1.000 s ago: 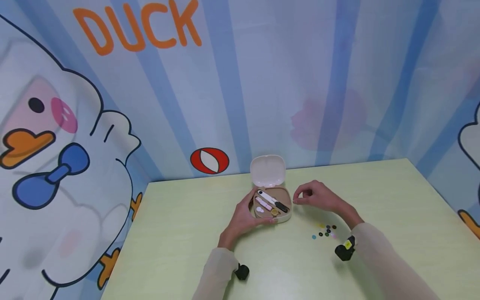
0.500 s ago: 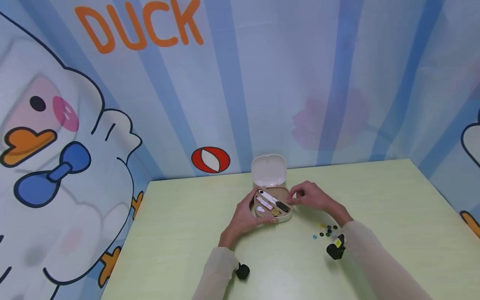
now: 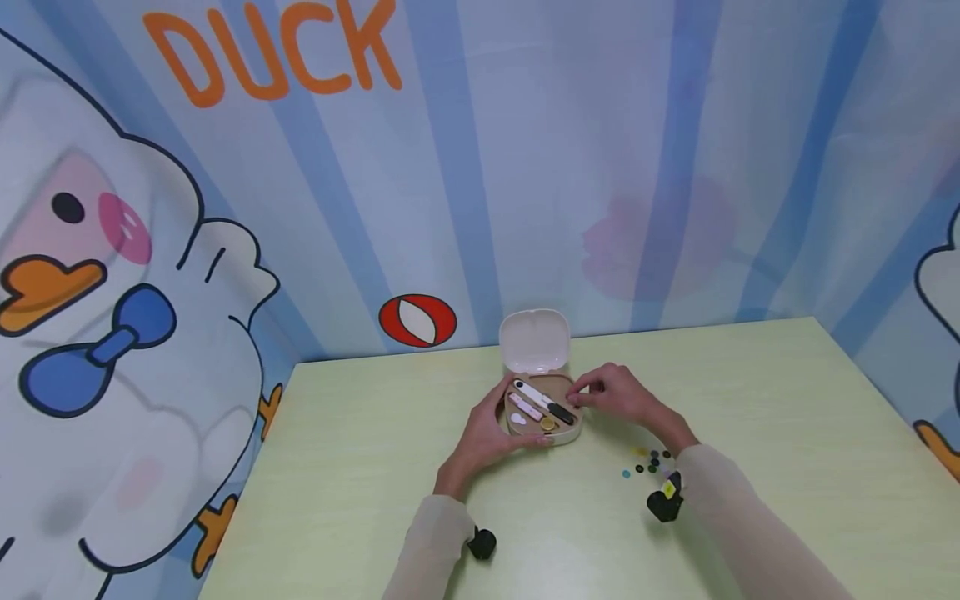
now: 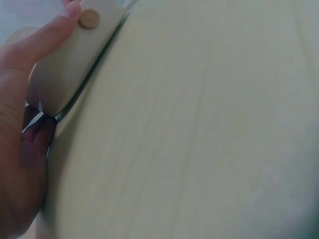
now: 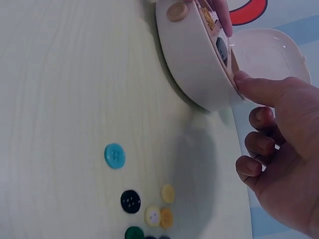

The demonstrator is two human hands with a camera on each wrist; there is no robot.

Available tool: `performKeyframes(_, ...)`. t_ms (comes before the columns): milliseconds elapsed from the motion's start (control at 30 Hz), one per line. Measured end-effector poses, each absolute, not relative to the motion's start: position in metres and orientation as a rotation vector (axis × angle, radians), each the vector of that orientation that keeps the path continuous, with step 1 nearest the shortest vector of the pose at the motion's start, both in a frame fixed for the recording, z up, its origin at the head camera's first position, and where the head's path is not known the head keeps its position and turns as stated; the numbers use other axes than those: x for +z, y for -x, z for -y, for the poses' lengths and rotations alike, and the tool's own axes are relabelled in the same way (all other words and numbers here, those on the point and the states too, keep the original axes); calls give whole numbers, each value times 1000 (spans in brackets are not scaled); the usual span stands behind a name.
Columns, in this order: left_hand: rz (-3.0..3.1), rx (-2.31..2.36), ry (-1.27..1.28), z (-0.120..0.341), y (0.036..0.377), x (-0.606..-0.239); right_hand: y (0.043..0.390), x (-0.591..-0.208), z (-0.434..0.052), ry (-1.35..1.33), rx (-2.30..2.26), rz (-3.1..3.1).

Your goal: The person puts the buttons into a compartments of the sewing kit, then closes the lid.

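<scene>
A cream sewing box [image 3: 568, 437] stands on the table with its lid [image 3: 535, 342] raised. My left hand [image 3: 483, 433] holds it at the left side, thumb along the front wall near a tan button-shaped knob [image 4: 89, 19]. Inside lie a white-and-black tool [image 3: 542, 402], a pink patterned piece [image 3: 526, 407], small white pieces [image 3: 518, 418] and a gold round piece [image 3: 548, 423]. My right hand [image 3: 618, 396] reaches over the right rim, thumb and forefinger close together at the inner edge. The right wrist view shows its other fingers curled; whatever is between the fingertips is hidden.
Several loose buttons lie on the table [image 3: 360, 467] in front of the right hand, among them a blue button [image 5: 114, 156] and a black button [image 5: 130, 201]. A printed curtain [image 3: 517, 167] hangs behind the back edge. Black wrist cameras sit on both sleeves.
My right hand has moved left, from beside the box to over its right rim, with its fingertips now inside. My left hand keeps its hold on the box.
</scene>
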State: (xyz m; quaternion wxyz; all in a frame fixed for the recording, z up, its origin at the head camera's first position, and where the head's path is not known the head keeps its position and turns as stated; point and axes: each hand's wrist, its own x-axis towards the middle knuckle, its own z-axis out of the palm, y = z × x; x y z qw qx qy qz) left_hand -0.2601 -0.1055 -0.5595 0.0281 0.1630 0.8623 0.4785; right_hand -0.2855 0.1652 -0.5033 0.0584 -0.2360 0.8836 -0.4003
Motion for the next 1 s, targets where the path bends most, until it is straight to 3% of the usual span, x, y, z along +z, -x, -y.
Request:
performKeyframes(600, -2644, 1491, -518, 106, 261, -559, 251, -490, -226, 742, -1272, -2665)
performKeyframes(1000, -2662, 1460, -479, 105, 260, -560, 221, -508, -267, 773, -1257, -2607)
